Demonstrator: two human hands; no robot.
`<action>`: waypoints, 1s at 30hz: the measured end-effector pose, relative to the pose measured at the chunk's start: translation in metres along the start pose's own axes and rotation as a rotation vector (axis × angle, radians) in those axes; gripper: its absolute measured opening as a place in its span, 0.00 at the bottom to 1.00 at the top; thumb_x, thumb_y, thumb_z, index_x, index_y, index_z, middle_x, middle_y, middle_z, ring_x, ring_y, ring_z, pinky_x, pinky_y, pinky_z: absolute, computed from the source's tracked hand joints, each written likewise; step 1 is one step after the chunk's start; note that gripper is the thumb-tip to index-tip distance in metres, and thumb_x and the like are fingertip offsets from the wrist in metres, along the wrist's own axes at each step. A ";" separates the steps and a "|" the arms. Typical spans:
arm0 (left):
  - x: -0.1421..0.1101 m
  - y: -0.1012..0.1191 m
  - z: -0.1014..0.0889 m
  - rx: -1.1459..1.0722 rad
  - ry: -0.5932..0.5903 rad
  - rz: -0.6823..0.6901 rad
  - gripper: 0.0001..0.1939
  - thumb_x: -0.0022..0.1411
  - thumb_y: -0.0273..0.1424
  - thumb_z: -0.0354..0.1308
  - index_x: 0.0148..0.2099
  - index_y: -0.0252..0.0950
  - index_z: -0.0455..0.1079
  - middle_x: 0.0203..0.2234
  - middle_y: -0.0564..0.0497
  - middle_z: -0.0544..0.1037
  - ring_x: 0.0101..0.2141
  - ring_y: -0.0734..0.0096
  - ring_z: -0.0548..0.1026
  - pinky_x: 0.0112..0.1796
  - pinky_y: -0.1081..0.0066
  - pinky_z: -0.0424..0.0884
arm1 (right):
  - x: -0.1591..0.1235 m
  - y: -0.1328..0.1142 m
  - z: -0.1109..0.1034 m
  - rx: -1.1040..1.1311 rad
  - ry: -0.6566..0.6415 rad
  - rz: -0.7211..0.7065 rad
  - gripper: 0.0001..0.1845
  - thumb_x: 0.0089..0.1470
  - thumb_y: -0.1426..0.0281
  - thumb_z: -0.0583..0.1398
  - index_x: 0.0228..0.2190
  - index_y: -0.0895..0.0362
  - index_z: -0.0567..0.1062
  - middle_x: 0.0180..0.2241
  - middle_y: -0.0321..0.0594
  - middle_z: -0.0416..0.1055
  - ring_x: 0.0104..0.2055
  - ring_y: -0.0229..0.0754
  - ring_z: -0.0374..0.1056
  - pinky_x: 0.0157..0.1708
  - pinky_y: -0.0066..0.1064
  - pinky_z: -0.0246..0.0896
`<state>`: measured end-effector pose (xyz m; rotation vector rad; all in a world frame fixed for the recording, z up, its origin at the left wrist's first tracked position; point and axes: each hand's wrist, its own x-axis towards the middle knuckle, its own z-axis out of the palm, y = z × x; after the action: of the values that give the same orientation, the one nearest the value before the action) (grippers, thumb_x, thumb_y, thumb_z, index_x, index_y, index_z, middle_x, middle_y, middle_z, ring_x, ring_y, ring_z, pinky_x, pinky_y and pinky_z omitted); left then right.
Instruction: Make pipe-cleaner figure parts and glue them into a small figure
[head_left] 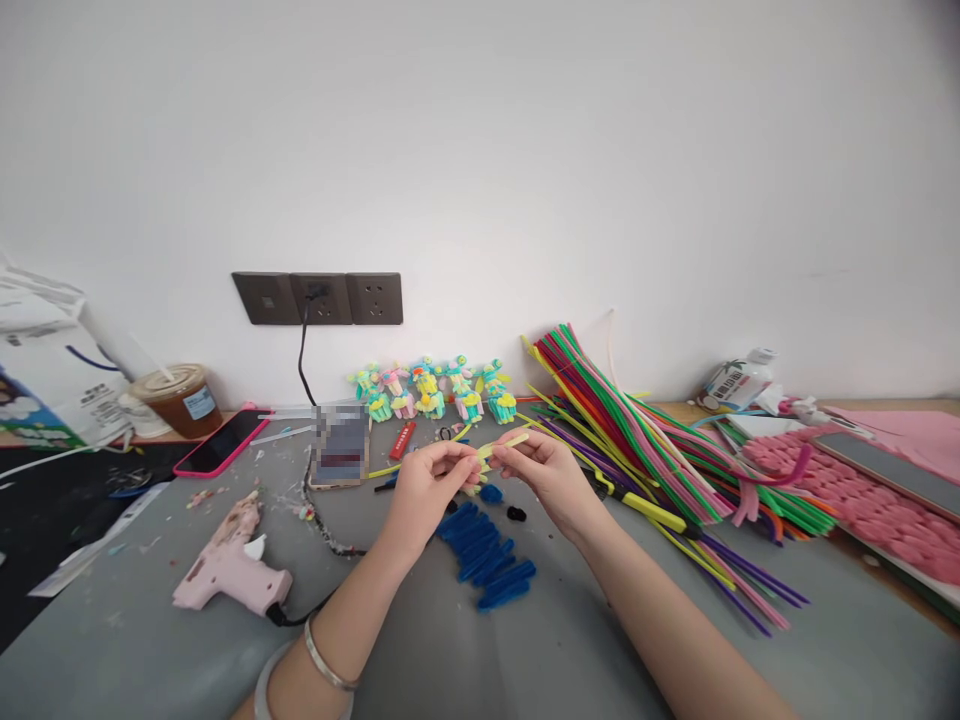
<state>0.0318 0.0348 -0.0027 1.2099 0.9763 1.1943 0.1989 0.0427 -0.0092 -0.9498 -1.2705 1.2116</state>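
My left hand [429, 492] and my right hand [555, 478] meet above the middle of the table, fingers pinched together. Between their fingertips is a pale yellow pipe cleaner [514, 440], partly folded, its free end sticking out above the right fingers. How the part behind my fingers is shaped cannot be seen. Short blue pipe cleaner pieces [484, 560] lie in a row just below my hands, beside a small black fuzzy piece [516, 513]. Behind my hands, several small pastel pipe cleaner figures [427, 388] stand along the wall.
On the left lie a pink glue gun [232, 575] with a cord and a pink-edged phone [225, 444]; a drink cup [180, 400] stands behind. A bundle of coloured pipe cleaners [637, 430] and a yellow-handled tool [651, 512] lie right. Further right is a pink woven mat [832, 490].
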 end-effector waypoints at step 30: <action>0.002 -0.007 0.002 -0.473 -0.075 -0.427 0.12 0.45 0.34 0.72 0.31 0.35 0.76 0.29 0.51 0.80 0.32 0.75 0.78 0.24 0.81 0.65 | -0.007 -0.016 0.001 -0.510 -0.161 -0.522 0.07 0.58 0.68 0.59 0.29 0.53 0.77 0.36 0.43 0.74 0.41 0.46 0.69 0.43 0.40 0.64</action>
<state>0.0349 0.0365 -0.0093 0.6267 0.7855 0.9564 0.2003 0.0327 0.0057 -0.8031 -1.8667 0.5700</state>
